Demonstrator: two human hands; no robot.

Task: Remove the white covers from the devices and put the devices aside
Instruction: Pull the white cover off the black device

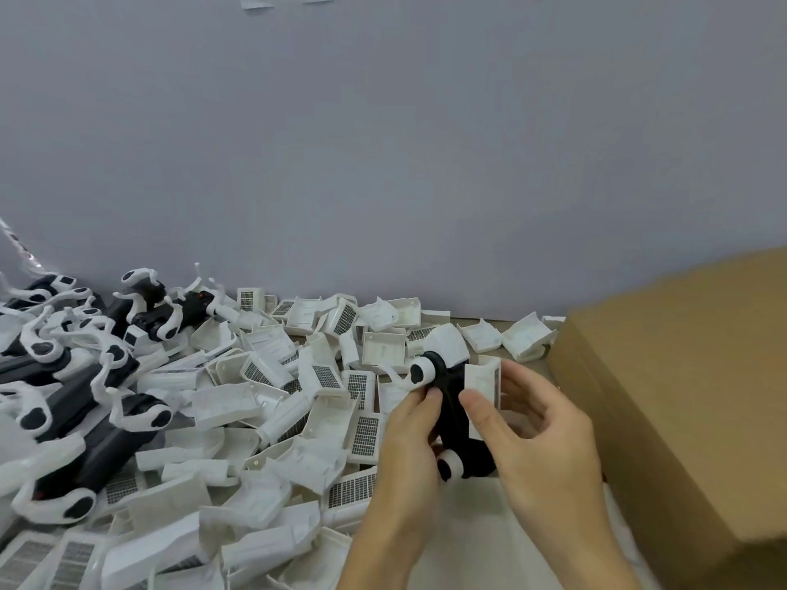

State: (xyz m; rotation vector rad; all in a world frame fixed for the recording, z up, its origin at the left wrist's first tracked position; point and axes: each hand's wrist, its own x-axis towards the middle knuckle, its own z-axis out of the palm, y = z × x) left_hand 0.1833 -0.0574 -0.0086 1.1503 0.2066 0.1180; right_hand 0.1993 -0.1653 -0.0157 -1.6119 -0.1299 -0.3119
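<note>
We hold one black device up over the worktop, between both hands, just left of the cardboard box. Our left hand is closed around the device's left side, thumb pressed near the upper white-capped end. Our right hand pinches a white cover between thumb and fingers, the remaining fingers loosely curled; that grip sits at the device's upper right edge. The device's long axis runs from the upper left, away from us, down toward us, with a white-capped arm at each end. The cover lies to the right of the body, touching it or just beside it; we cannot tell whether it is fully free. So the right hand is the nearer one to the cover, and the pull we judge to be next goes rightward, across the long axis, while the left hand steadies the body. To the left, a heap of loose covers spreads over the worktop, and farther left lie the stripped devices, well apart from our hands. That pile is likely where this device goes, a job for the left hand.
</note>
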